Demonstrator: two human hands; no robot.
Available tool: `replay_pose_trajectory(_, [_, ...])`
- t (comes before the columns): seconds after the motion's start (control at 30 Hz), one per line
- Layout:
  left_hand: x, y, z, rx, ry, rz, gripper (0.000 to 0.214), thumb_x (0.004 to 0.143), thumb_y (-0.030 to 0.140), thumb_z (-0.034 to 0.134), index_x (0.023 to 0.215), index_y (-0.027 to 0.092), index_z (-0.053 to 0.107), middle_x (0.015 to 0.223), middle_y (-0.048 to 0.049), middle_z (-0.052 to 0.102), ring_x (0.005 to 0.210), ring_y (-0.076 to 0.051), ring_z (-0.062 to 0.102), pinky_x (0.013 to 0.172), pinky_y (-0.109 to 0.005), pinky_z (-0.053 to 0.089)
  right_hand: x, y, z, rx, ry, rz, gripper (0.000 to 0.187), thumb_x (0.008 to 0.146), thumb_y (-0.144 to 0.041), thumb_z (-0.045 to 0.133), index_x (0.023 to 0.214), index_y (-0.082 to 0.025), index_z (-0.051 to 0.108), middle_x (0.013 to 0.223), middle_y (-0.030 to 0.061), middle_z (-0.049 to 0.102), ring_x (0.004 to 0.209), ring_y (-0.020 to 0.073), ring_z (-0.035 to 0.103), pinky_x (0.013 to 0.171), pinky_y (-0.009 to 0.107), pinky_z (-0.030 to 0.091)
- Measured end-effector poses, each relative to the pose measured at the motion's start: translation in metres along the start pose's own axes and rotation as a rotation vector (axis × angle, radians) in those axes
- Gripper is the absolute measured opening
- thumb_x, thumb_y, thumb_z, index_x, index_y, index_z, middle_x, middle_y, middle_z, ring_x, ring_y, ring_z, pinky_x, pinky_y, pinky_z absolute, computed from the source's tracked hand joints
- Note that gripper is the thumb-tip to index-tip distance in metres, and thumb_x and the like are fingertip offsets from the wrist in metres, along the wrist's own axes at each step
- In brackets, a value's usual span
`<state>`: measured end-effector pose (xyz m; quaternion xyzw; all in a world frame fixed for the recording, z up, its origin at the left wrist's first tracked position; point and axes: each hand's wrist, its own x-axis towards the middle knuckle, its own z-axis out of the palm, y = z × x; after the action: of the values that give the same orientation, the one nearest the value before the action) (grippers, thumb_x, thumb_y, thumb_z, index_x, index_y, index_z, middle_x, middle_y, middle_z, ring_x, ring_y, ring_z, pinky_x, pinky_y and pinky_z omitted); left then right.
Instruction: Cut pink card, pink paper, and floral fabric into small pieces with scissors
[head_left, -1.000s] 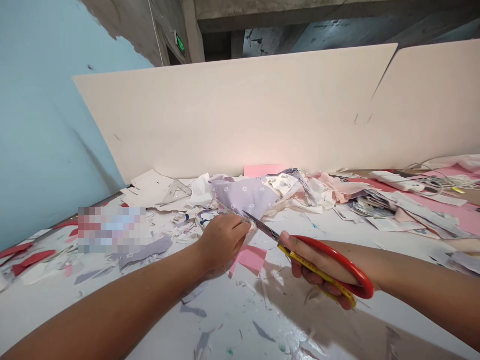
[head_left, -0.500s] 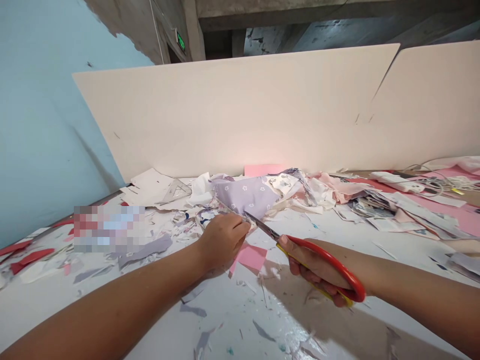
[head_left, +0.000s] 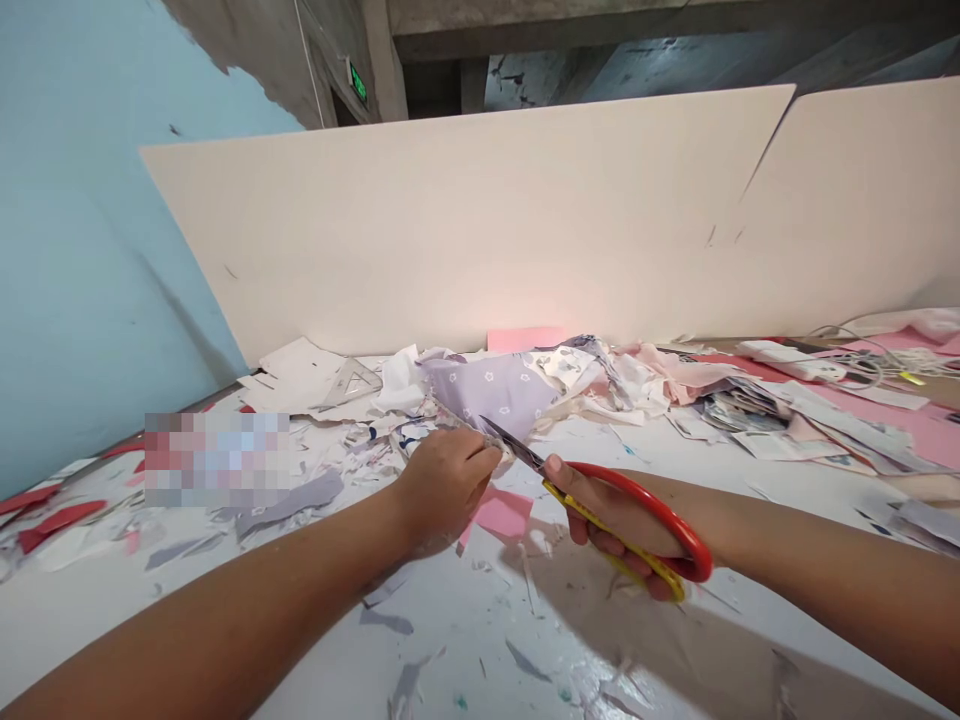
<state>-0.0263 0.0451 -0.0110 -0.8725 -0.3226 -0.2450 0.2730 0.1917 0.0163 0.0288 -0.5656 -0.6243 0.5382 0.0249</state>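
Observation:
My right hand (head_left: 607,515) is closed round the handles of a pair of scissors (head_left: 645,500), one handle red and the other yellow. The metal blades point up and left, their tips in front of a lavender cloth (head_left: 491,388) with white flowers. My left hand (head_left: 446,480) is closed, fingertips pressed together close to the blades. A small pale edge shows by those fingers, but what they hold is mostly hidden. Just below the left fingers lies a pink paper piece (head_left: 504,512) on the white table (head_left: 465,610).
Scraps of cloth and paper litter the table. A clear set square (head_left: 349,385) lies at the back left. To the right are stacked fabric pieces (head_left: 742,408), a white power strip (head_left: 791,360) and cables. A pale partition (head_left: 465,230) stands behind, beside a blue wall (head_left: 90,250).
My right hand has moved slightly left and up with the scissors, bringing the blade tips further left. My left hand stays in nearly the same place, still closed.

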Motion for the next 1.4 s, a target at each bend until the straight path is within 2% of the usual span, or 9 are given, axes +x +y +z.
replay_pose_trajectory(0.27, [0.000, -0.006, 0.000, -0.036, -0.029, -0.049, 0.019, 0.081, 0.017, 0.036, 0.075, 0.018, 0.054, 0.064, -0.0017, 0.048, 0.061, -0.014, 0.043, 0.055, -0.026, 0.030, -0.014, -0.009, -0.002, -0.035, 0.036, 0.003, 0.063, 0.066, -0.075, 0.026, 0.071, -0.016, 0.047, 0.050, -0.0045, 0.040, 0.032, 0.0061, 0.039, 0.032, 0.019, 0.033])
replay_pose_trajectory(0.5, [0.004, -0.033, -0.007, -0.213, -0.050, -0.549, 0.025, 0.085, 0.028, 0.028, 0.069, 0.018, 0.044, 0.065, 0.0000, 0.046, 0.061, -0.013, 0.044, 0.055, -0.024, 0.032, -0.026, 0.008, -0.019, -0.012, 0.008, 0.026, 0.065, 0.066, -0.074, 0.027, 0.075, -0.014, 0.051, 0.067, 0.0043, 0.056, 0.047, 0.0085, 0.050, 0.048, 0.022, 0.044])
replay_pose_trajectory(0.7, [0.001, -0.054, -0.006, -0.152, -0.109, -0.661, 0.026, 0.084, 0.031, 0.028, 0.070, 0.019, 0.047, 0.066, -0.0001, 0.048, 0.060, -0.013, 0.046, 0.052, -0.025, 0.032, -0.024, 0.026, -0.050, -0.045, 0.066, 0.064, 0.072, 0.064, -0.077, 0.020, 0.082, -0.015, 0.053, 0.063, 0.0029, 0.054, 0.039, 0.0102, 0.051, 0.043, 0.024, 0.043])
replay_pose_trajectory(0.83, [0.001, -0.058, -0.006, 0.036, -0.160, -0.523, 0.025, 0.081, 0.025, 0.033, 0.100, 0.019, 0.049, 0.082, -0.0051, 0.054, 0.072, -0.017, 0.050, 0.056, -0.026, 0.034, -0.015, 0.036, -0.067, -0.022, 0.089, 0.119, 0.076, 0.063, -0.079, 0.015, 0.078, -0.014, 0.051, 0.055, 0.0010, 0.050, 0.032, 0.0100, 0.045, 0.036, 0.026, 0.041])
replay_pose_trajectory(0.97, [0.008, -0.055, -0.008, 0.249, -0.214, -0.032, 0.043, 0.075, 0.010, 0.038, 0.115, 0.026, 0.043, 0.115, -0.0086, 0.048, 0.103, -0.023, 0.042, 0.075, -0.033, 0.032, -0.007, 0.039, -0.076, -0.006, 0.103, 0.071, 0.077, 0.064, -0.078, 0.014, 0.077, -0.012, 0.051, 0.052, 0.0019, 0.051, 0.033, 0.0110, 0.047, 0.036, 0.026, 0.042])
replay_pose_trajectory(1.07, [0.020, -0.048, -0.009, 0.243, -0.355, 0.228, 0.038, 0.072, 0.008, 0.042, 0.105, 0.026, 0.050, 0.108, -0.0061, 0.054, 0.100, -0.022, 0.045, 0.076, -0.034, 0.031, -0.003, 0.035, -0.077, -0.002, 0.120, 0.036, 0.077, 0.065, -0.078, 0.016, 0.077, -0.011, 0.051, 0.053, 0.0021, 0.051, 0.033, 0.0106, 0.047, 0.036, 0.025, 0.041])
replay_pose_trajectory(1.2, [0.047, -0.027, -0.005, 0.275, -0.432, -0.125, 0.013, 0.073, 0.017, 0.043, 0.080, 0.016, 0.055, 0.067, -0.0050, 0.056, 0.068, -0.019, 0.051, 0.063, -0.032, 0.032, 0.004, 0.032, -0.078, 0.050, 0.115, 0.054, 0.079, 0.063, -0.080, 0.014, 0.077, -0.011, 0.050, 0.050, 0.0011, 0.050, 0.032, 0.0112, 0.047, 0.034, 0.025, 0.039])
replay_pose_trajectory(1.27, [0.061, -0.011, 0.004, 0.282, -0.394, -0.290, 0.017, 0.078, 0.026, 0.040, 0.081, 0.016, 0.054, 0.068, -0.0059, 0.055, 0.068, -0.020, 0.051, 0.062, -0.034, 0.032, 0.008, 0.034, -0.079, 0.072, 0.116, 0.071, 0.079, 0.062, -0.080, 0.012, 0.076, -0.012, 0.048, 0.047, -0.0003, 0.047, 0.030, 0.0111, 0.046, 0.033, 0.025, 0.038])
replay_pose_trajectory(1.4, [0.081, 0.014, 0.031, 0.308, -0.307, -0.367, 0.050, 0.067, 0.056, 0.050, 0.092, 0.013, 0.051, 0.090, -0.0132, 0.051, 0.085, -0.029, 0.046, 0.066, -0.037, 0.033, 0.012, 0.036, -0.079, 0.054, 0.157, 0.067, 0.073, 0.063, -0.080, 0.017, 0.075, -0.014, 0.045, 0.046, -0.0012, 0.047, 0.030, 0.0099, 0.044, 0.033, 0.024, 0.037])
